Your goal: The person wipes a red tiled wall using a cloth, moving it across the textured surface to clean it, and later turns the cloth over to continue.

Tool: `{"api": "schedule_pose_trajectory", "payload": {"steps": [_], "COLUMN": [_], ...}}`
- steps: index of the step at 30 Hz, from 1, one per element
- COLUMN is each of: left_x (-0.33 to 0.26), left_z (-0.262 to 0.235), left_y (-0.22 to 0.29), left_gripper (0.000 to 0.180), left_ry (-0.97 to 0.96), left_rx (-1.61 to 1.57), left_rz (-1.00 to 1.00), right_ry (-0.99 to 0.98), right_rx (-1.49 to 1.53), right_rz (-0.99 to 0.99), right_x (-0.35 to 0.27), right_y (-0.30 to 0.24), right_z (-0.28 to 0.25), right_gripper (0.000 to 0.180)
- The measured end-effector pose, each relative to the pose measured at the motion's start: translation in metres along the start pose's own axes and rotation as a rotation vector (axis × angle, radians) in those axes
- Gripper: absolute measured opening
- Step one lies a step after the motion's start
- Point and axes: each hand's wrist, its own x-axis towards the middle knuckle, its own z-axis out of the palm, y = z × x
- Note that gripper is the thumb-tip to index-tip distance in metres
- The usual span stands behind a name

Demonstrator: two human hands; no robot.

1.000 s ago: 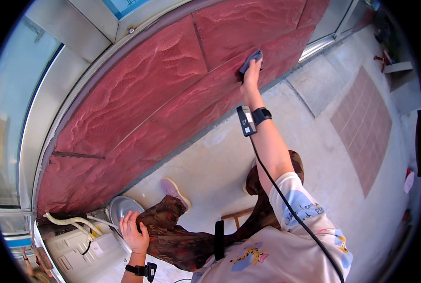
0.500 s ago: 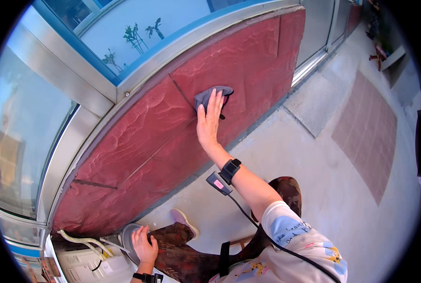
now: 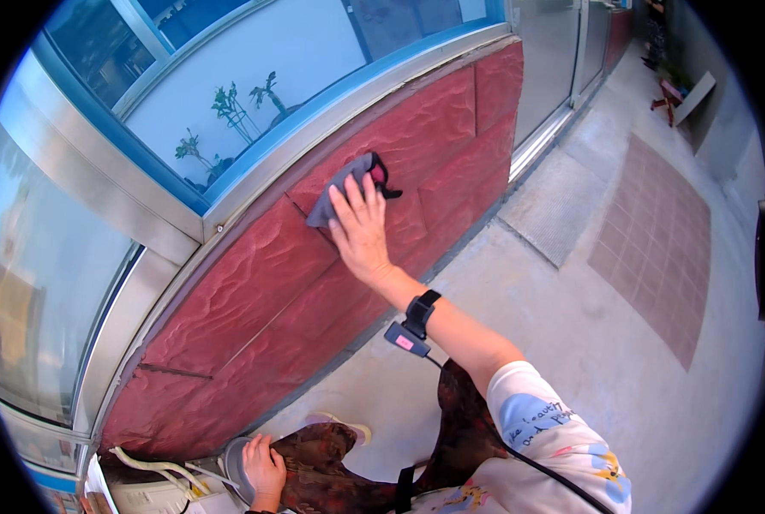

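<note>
My right hand lies on a dark grey cloth, its fingers stretched out and holding the cloth against the red stone-textured wall. A black edge and a pink patch show at the cloth's far end. The palm covers part of it. Low on the left, my left hand rests at my bent knee, fingers extended, with nothing visible gripped. Beside its fingertips is a grey round object, partly hidden by the hand and touching or nearly touching it.
Above the wall run a metal ledge and a blue-framed window with small plants behind the glass. A white appliance casing with pale hoses stands at lower left. Paved floor with a brown tiled patch lies to the right.
My right hand has slid left along the wall with the cloth, which is now tilted differently. The view has shifted slightly. My left hand stays near the knee.
</note>
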Motion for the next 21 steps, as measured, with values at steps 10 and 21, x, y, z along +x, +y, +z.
{"api": "schedule_pose_trajectory", "payload": {"steps": [10, 21], "left_x": [0.005, 0.031], "left_z": [0.005, 0.008], "left_y": [-0.003, 0.013], "left_gripper": [0.032, 0.031], "left_ry": [-0.013, -0.017], "left_rx": [-0.075, -0.068], "left_rz": [-0.009, 0.034], "right_ry": [0.310, 0.006], "right_rx": [-0.037, -0.047], "right_rz": [0.574, 0.020], "right_x": [0.125, 0.011], "right_y": [0.143, 0.018], "right_z": [-0.051, -0.013], "right_gripper": [0.058, 0.058]}}
